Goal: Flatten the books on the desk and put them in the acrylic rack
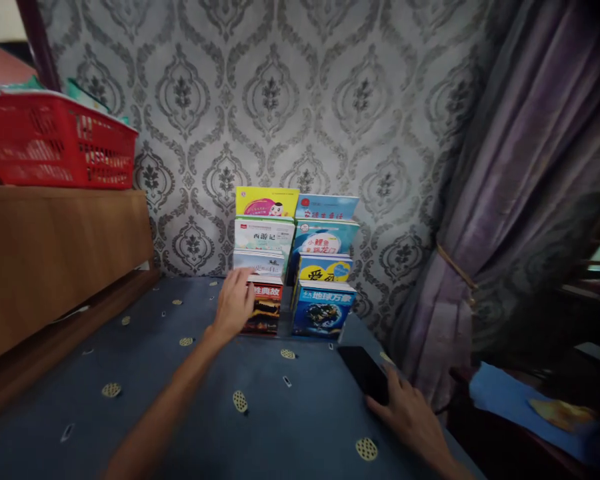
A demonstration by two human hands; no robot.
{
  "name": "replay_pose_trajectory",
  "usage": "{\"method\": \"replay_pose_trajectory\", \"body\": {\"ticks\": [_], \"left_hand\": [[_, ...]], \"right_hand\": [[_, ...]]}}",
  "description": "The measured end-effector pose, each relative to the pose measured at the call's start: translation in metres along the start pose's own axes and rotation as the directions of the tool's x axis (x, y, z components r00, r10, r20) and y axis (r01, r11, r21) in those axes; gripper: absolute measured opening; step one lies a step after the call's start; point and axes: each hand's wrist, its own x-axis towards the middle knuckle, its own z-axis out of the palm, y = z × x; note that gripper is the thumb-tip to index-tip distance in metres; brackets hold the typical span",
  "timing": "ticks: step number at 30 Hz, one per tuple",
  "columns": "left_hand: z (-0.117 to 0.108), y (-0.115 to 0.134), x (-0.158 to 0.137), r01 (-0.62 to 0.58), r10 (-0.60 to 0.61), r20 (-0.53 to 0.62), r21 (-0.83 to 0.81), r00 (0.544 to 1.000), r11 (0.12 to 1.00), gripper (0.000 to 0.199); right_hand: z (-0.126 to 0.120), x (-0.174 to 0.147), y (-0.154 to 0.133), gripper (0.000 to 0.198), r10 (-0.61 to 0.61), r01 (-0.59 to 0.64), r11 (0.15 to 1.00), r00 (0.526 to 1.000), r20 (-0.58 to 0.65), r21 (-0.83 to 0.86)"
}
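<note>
Two columns of children's books stand upright in stepped rows against the wall. My left hand [236, 301] is at the front of the left column, its fingers bent around the upper left edge of a red and black book [265, 313] and covering part of its cover. Just behind that is a pale blue book [265, 263]. The right column has a dark blue book with an Earth picture [324, 315] in front. On the near right, my right hand [414, 412] grips the lower end of a black smartphone [363, 373], thumb on one side and fingers on the other.
A grey-blue sheet with pineapple prints [205, 427] covers the surface. On the left, a red plastic basket [60, 143] sits on a wooden cabinet [65, 260]. A purple curtain [485, 220] hangs at right, above a blue cloth [525, 407].
</note>
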Motion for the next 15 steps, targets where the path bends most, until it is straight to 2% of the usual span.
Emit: {"method": "replay_pose_trajectory", "body": {"ticks": [3,5,6,8,10,12,13,15], "left_hand": [[-0.005,-0.034,0.031,0.164,-0.185,-0.171,-0.134,0.968,0.977,0.035],[-0.003,-0.053,0.051,0.251,-0.294,-0.189,-0.225,0.937,0.942,0.037],[-0.001,-0.061,0.061,0.284,-0.339,-0.168,-0.283,0.926,0.916,0.038],[0.006,-0.073,0.077,0.328,-0.396,-0.103,-0.393,0.913,0.859,0.042],[0.014,-0.080,0.089,0.342,-0.408,-0.052,-0.453,0.912,0.823,0.047],[0.022,-0.083,0.098,0.336,-0.394,-0.028,-0.469,0.919,0.817,0.052],[0.025,-0.084,0.101,0.331,-0.386,-0.019,-0.478,0.922,0.813,0.054],[0.028,-0.085,0.107,0.312,-0.364,0.000,-0.517,0.931,0.797,0.056]], "right_hand": [[-0.014,0.002,-0.008,0.058,-0.061,0.061,0.997,0.998,0.004,-0.046],[-0.032,0.014,-0.030,0.050,-0.164,0.167,0.984,0.985,-0.059,0.055],[-0.043,0.023,-0.047,0.047,-0.244,0.258,0.949,0.965,-0.100,0.178],[-0.067,0.047,-0.092,0.050,-0.363,0.406,0.786,0.914,-0.183,0.467],[-0.091,0.076,-0.144,0.057,-0.384,0.459,0.543,0.880,-0.278,0.703],[-0.111,0.105,-0.191,0.065,-0.327,0.480,0.311,0.864,-0.382,0.820],[-0.119,0.119,-0.210,0.067,-0.286,0.484,0.236,0.863,-0.416,0.842],[-0.129,0.142,-0.238,0.070,-0.179,0.473,0.144,0.876,-0.447,0.869]]}}
